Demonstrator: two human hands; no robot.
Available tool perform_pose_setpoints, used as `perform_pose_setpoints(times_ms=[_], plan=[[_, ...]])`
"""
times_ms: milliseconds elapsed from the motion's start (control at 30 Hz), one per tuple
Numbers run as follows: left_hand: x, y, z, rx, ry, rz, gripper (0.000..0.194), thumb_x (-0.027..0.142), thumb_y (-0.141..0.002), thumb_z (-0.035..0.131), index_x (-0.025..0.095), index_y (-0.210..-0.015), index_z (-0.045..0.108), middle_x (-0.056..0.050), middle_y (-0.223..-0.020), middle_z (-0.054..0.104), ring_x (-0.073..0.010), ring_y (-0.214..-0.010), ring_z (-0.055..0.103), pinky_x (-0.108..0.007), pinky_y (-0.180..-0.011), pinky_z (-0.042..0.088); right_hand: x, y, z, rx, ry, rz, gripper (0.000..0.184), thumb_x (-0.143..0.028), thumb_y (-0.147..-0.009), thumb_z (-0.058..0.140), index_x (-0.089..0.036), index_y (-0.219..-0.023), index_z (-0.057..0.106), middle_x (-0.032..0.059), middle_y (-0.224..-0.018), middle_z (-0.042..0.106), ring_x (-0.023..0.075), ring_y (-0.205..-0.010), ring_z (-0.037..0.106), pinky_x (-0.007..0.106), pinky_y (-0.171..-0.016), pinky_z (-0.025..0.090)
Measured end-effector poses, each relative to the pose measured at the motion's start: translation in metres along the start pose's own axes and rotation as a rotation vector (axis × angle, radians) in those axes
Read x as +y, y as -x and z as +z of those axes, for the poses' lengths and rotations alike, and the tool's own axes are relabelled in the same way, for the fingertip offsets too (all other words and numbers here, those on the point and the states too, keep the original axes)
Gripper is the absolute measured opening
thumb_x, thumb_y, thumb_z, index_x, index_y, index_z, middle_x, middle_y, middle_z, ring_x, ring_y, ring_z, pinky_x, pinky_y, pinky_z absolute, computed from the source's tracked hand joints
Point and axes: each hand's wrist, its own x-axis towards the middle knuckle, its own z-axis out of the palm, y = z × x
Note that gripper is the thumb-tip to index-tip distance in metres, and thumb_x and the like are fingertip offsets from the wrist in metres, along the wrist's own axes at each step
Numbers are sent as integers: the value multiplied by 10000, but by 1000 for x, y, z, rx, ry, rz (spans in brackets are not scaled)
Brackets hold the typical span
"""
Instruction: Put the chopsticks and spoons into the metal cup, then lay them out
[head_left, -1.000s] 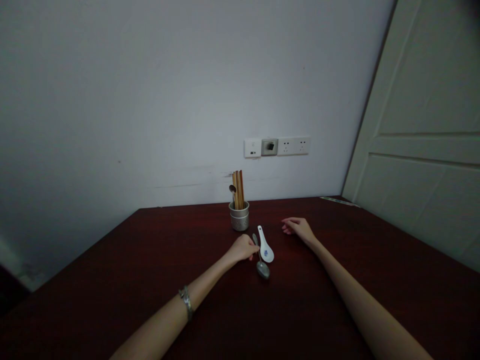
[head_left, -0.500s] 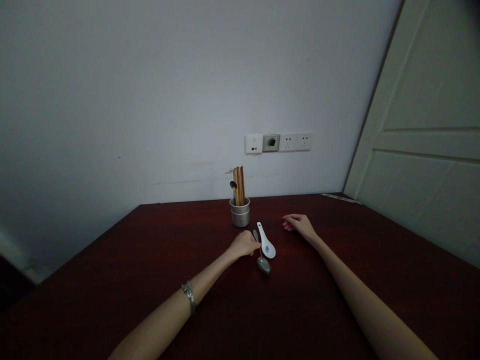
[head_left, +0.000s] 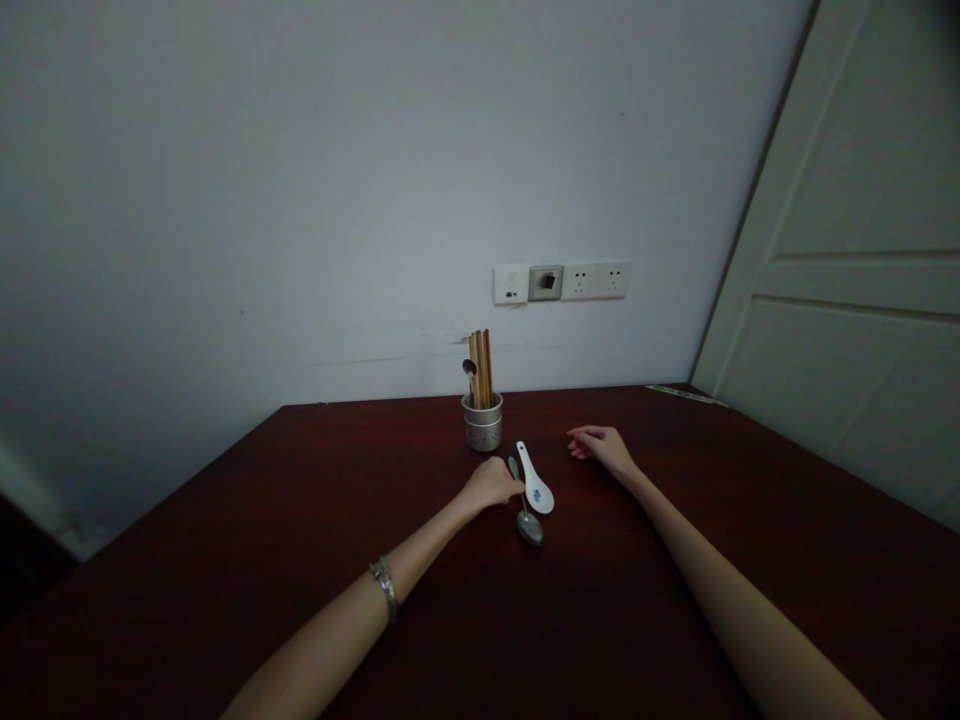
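Grasping metal spoon (head_left: 529, 528) by handle in left hand (head_left: 491, 483), nearer than holder (head_left: 483, 430) | right hand (head_left: 604, 449) released, loosely bent, to holder's right | white spoon (head_left: 538, 493) between hands, near metal spoon | tabletop (head_left: 360, 470) wide to holder's left, back edge behind it | chopsticks (head_left: 481, 368) hidden below holder's rim; left fingers partly hidden; forearms (head_left: 701, 560) cut off

Dim, uneven light: wall (head_left: 390, 180) palest mid-frame, table (head_left: 600, 610) murky; stretched edges, 1 dark blur top right.
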Motion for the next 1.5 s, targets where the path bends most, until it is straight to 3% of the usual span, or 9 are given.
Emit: perform_pose_setpoints(times_ms=[267,567,867,1067,1300,1500], plan=[[-2,-1,-2,-52,92,-127,204,256,-644,529,145,-479,486,38,-373,419,-52,-288,309,-207,-359,220,-1,1,1,-3,-12,-12,162,-226,-691,598,-97,-783,634,61,-598,654,123,-491,605,201,-449,485],[-6,-2,-13,-150,375,-245,227,258,-632,592,161,-530,415,86,-360,356,-14,-295,193,-190,-364,116,-3,3,2,-4,-20,-12,147,-215,-703,568,-97,-772,623,56,-576,645,120,-476,597,197,-436,476],[-7,-3,-25,-194,476,-230,310,295,-606,648,161,-521,381,94,-360,360,-1,-295,193,-190,-373,93,-5,5,2,-13,-20,-29,169,-235,-691,601,-95,-780,633,62,-588,653,123,-490,606,197,-449,488],[-3,1,-46,-170,530,-107,315,308,-609,635,167,-518,369,95,-361,351,-5,-289,198,-191,-359,85,-11,10,4,24,-102,0,155,-197,-683,609,-101,-803,626,58,-593,655,120,-477,605,197,-431,492],[22,24,-70,-201,569,19,339,336,-650,617,171,-507,358,101,-357,309,-3,-295,185,-198,-358,80,-54,12,17,42,-215,-28,165,-181,-705,586,-109,-851,615,68,-660,669,130,-527,624,210,-455,512],[33,38,-72,-255,581,94,307,364,-661,616,161,-538,420,100,-356,308,-8,-296,174,-200,-355,77,-107,32,53,-214,-229,29,277,-337,-722,606,-110,-881,619,116,-775,681,160,-602,648,213,-460,516]])
